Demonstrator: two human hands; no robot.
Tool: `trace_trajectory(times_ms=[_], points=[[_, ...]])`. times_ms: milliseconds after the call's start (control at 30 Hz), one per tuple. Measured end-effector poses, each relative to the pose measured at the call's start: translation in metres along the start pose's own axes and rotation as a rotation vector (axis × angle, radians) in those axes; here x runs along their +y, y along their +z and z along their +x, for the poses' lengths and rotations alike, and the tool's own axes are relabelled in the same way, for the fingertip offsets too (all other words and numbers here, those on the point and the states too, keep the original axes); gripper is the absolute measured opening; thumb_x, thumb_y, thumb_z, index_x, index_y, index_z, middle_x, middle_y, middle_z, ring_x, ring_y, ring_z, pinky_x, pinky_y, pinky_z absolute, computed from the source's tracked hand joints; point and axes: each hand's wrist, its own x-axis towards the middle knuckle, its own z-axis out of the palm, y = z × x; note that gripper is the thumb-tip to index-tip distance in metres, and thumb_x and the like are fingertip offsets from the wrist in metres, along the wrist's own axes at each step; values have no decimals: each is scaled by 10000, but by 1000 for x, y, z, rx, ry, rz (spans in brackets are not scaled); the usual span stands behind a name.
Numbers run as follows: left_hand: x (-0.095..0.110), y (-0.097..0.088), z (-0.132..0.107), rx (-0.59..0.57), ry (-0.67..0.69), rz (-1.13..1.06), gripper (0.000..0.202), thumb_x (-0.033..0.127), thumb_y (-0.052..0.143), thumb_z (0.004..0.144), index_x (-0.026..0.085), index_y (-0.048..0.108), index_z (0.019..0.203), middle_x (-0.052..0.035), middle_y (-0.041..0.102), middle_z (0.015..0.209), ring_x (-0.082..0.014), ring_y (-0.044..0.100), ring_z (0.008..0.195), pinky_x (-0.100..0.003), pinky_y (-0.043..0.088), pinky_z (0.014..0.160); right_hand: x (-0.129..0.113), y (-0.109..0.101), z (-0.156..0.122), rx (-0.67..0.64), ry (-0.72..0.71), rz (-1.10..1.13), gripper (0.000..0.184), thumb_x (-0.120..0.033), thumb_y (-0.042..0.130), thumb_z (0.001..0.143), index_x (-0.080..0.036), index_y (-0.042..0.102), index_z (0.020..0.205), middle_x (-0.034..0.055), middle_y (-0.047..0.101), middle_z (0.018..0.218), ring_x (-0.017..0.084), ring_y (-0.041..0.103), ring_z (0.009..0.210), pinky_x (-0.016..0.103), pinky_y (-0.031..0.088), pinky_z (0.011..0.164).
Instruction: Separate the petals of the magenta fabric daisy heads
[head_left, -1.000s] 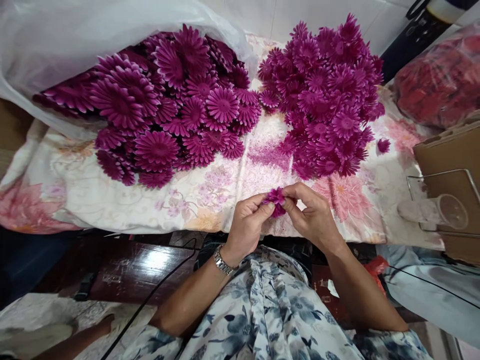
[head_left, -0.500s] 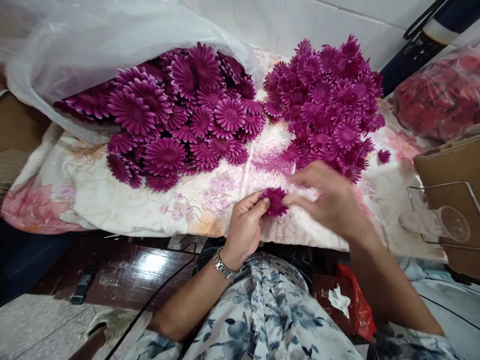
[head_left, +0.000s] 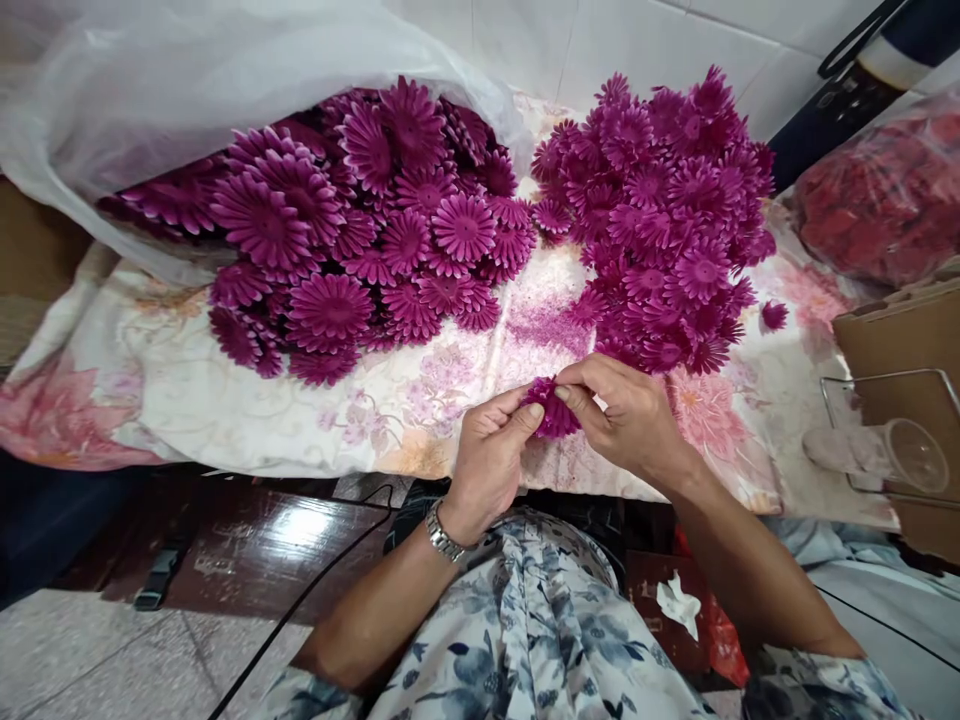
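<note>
My left hand (head_left: 491,450) and my right hand (head_left: 626,415) both pinch one small purple fabric flower (head_left: 553,412) above the near edge of the floral cloth (head_left: 405,400). The left fingers grip its left side, the right fingertips its top right. A metal watch sits on my left wrist. Behind the hands lie two heaps of the same purple flowers: a pile of larger, flat ones (head_left: 360,230) spilling from a clear plastic bag (head_left: 195,90) at the left, and a mound of smaller ones (head_left: 660,210) at the right.
A single loose flower (head_left: 773,315) lies right of the mound. A bag of red pieces (head_left: 877,200) sits far right, above a cardboard box (head_left: 900,340) with a clear plastic cup (head_left: 900,452). Purple dust marks the cloth between the piles. A black cable runs by my left arm.
Half a second ago my right hand had lifted off toward the right mound, leaving the flower in my left; now it is back, pinching the flower with the left.
</note>
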Motion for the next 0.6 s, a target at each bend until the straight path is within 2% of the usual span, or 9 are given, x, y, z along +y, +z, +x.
trace_trajectory(times_ms=[233, 300, 367, 433, 500, 533, 600], points=[[4, 0, 0, 47, -25, -15, 274, 198, 771, 594, 173, 738, 864, -28, 718, 823, -121, 610, 755, -226, 461, 733, -7, 5, 5, -14, -28, -23, 125, -108, 449, 877, -175, 545, 834, 18, 622, 693, 120, 583, 640, 235, 471, 603], [4, 1, -1, 52, -53, -18, 300, 173, 770, 581, 172, 731, 879, -21, 711, 805, -117, 609, 741, -229, 464, 730, 1, 3, 9, 27, -19, -89, 134, -109, 454, 878, -179, 553, 820, 12, 618, 678, 113, 572, 607, 230, 466, 573], [3, 0, -2, 55, -93, -18, 318, 173, 767, 587, 167, 724, 901, -21, 703, 789, -120, 611, 724, -246, 471, 738, 17, -2, 17, 129, 27, -194, 144, -130, 460, 887, -182, 570, 810, 13, 613, 673, 113, 558, 592, 235, 454, 552], [5, -1, -2, 61, -110, -16, 326, 192, 763, 606, 162, 715, 927, -30, 700, 816, -131, 621, 748, -266, 474, 765, 34, -10, 25, 225, 102, -343, 118, -175, 486, 888, -182, 601, 866, 42, 639, 758, 147, 578, 684, 275, 466, 614], [7, -3, -2, 67, -94, -26, 312, 212, 755, 629, 162, 707, 933, -35, 698, 849, -138, 627, 787, -266, 473, 784, 43, -15, 29, 234, 149, -461, 131, -223, 521, 877, -182, 618, 955, 79, 656, 893, 201, 583, 832, 345, 471, 726], [8, -3, -2, 70, -85, -30, 313, 215, 749, 642, 165, 703, 947, -34, 697, 852, -132, 626, 792, -254, 471, 780, 42, -16, 29, 219, 149, -471, 146, -240, 535, 872, -185, 619, 978, 87, 654, 937, 215, 575, 873, 363, 466, 754], [9, -4, 0, 90, -66, -31, 318, 210, 736, 663, 176, 695, 976, -24, 695, 843, -110, 615, 769, -220, 465, 749, 31, -13, 23, 168, 113, -355, 130, -254, 550, 870, -183, 618, 955, 77, 648, 899, 195, 572, 845, 336, 472, 724]])
